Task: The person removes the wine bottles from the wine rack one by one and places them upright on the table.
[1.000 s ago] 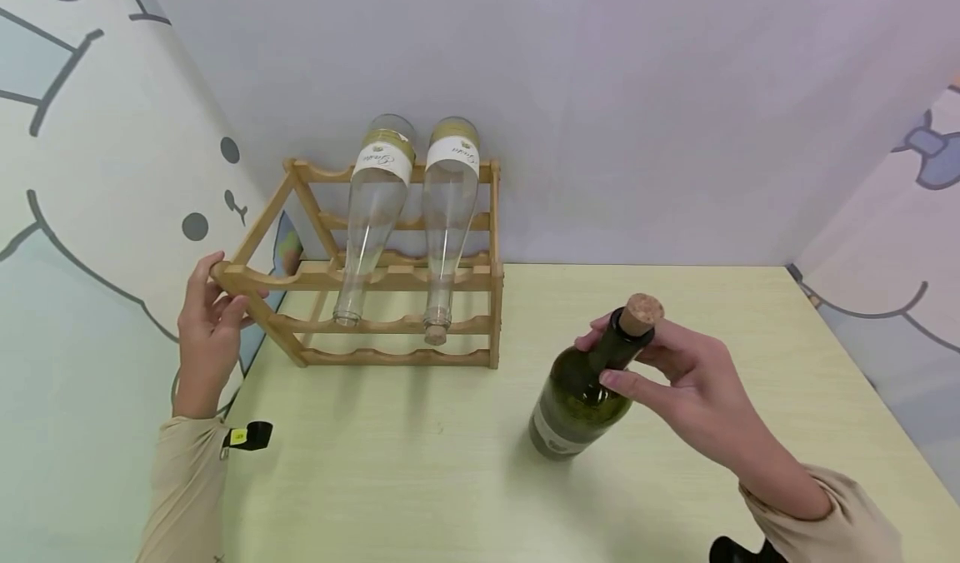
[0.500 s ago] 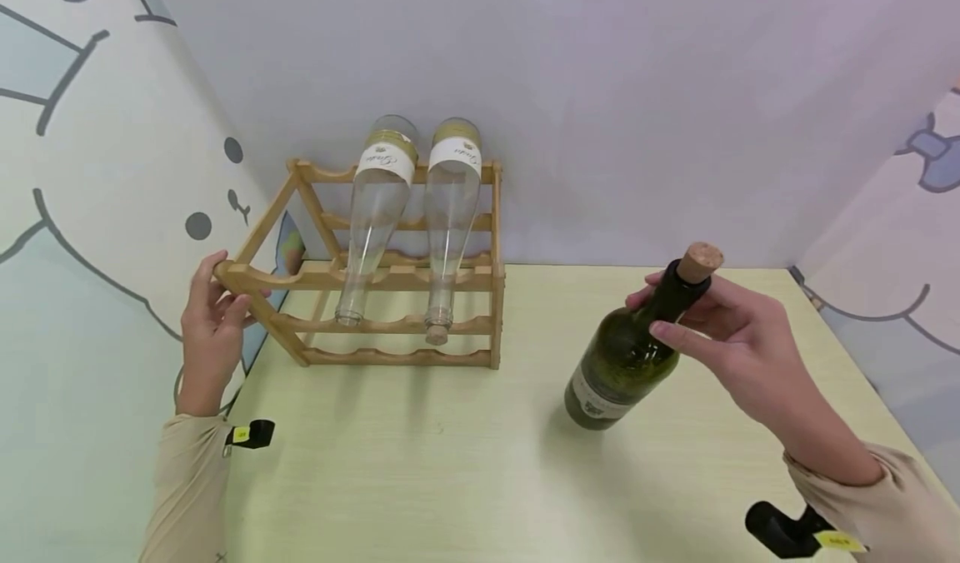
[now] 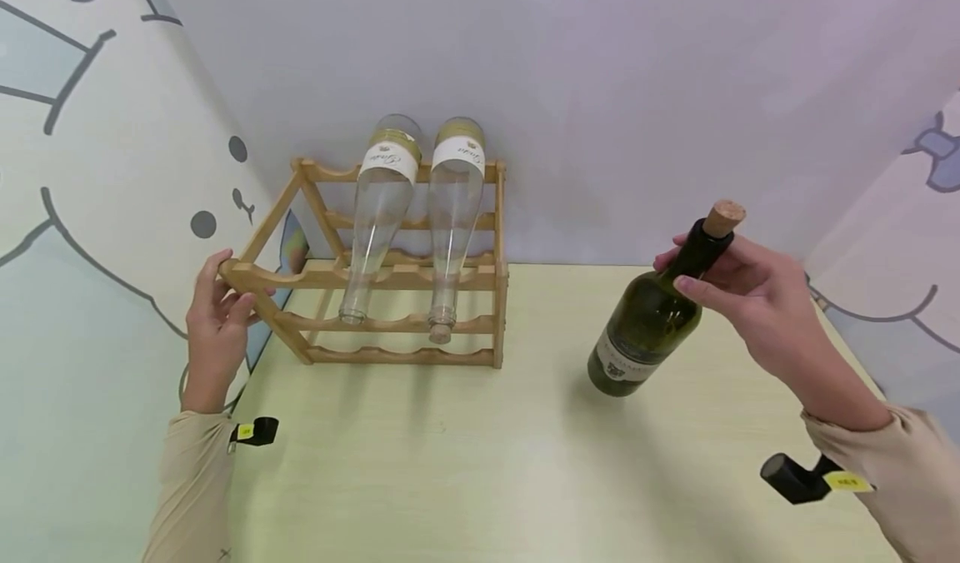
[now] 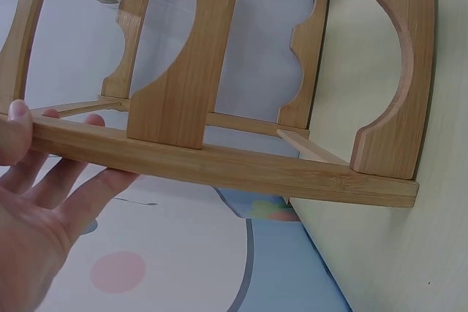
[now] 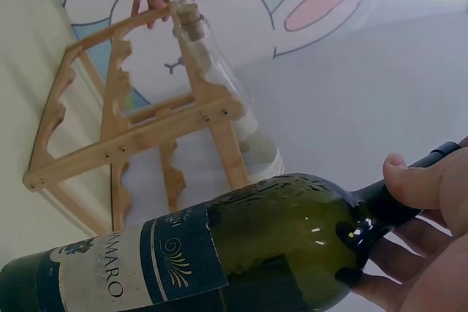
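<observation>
Green bottle [image 3: 651, 323]: shifted toward two o'clock, tilted.
Right hand [image 3: 757, 296]: pinching its neck.
Left hand [image 3: 215, 330]: pinching the wooden rack [image 3: 401, 277] at nine o'clock.

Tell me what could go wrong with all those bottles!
The green bottle is tilted and the right hand holds it up by the neck, so its heavy-looking body might swing or slip. The two clear bottles lie in open notches on top of the wooden rack, so if the left hand jerks its corner, they could roll or clink together.
</observation>
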Available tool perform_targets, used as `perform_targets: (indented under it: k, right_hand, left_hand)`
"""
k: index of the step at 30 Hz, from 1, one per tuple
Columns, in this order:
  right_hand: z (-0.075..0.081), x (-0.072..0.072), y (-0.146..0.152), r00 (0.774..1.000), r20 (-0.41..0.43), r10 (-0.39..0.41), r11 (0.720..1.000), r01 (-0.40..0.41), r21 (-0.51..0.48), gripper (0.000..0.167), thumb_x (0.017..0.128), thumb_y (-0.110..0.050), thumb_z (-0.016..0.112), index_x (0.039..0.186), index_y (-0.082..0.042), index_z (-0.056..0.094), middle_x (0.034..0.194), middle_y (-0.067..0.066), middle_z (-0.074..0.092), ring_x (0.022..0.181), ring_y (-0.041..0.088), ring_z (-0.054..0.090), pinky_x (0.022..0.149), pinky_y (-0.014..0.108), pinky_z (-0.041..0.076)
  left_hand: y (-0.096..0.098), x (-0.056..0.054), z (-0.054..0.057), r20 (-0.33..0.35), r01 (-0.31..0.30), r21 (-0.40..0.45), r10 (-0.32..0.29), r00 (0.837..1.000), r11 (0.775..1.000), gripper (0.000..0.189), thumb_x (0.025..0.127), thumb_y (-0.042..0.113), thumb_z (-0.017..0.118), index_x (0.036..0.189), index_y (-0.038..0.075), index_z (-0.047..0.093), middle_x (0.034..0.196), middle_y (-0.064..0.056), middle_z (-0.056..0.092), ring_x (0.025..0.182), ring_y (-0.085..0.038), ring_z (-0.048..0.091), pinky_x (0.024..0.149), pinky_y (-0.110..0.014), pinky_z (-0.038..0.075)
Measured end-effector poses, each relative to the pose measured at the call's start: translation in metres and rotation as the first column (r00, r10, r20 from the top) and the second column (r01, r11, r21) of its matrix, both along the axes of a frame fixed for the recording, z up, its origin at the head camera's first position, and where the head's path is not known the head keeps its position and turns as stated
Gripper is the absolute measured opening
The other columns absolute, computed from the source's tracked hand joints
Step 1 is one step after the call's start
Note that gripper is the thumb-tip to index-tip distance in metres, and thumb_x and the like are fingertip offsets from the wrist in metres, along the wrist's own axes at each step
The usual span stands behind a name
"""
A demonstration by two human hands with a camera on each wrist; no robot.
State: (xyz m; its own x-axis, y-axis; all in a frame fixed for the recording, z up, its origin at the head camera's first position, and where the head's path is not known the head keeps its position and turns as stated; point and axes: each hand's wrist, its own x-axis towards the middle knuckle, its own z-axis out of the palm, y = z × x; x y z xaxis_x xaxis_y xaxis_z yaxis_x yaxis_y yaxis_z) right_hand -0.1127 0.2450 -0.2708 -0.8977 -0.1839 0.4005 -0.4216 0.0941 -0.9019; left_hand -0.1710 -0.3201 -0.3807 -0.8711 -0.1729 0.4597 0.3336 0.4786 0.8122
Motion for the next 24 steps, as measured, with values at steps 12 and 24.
perform_targets:
  k: [12,24]
  right_hand:
    - [-0.005,-0.036,0.024,0.999,0.031,0.044,0.998,-0.042,-0.054,0.040,0.084,0.015,0.060,0.123,0.014,0.052,0.105,0.020,0.066,0.097,0.024,0.065,0.089,0.022,0.048]
    - [-0.011,-0.066,0.045,0.999,0.041,0.032,0.998,-0.031,-0.046,0.039,0.085,0.013,0.060,0.123,0.012,0.052,0.104,0.017,0.067,0.097,0.021,0.065,0.085,0.020,0.049]
  left_hand:
    - [0.001,0.002,0.001,-0.021,0.017,-0.003,-0.017,1.000,1.000,0.059,0.095,0.006,0.052,0.146,0.028,0.033,0.114,0.001,0.056,0.094,-0.009,0.064,0.072,-0.014,0.051]
    - [-0.001,0.001,0.000,-0.007,0.004,-0.020,-0.004,1.000,1.000,0.059,0.095,0.008,0.053,0.146,0.030,0.031,0.118,0.003,0.055,0.095,-0.007,0.063,0.071,-0.014,0.051]
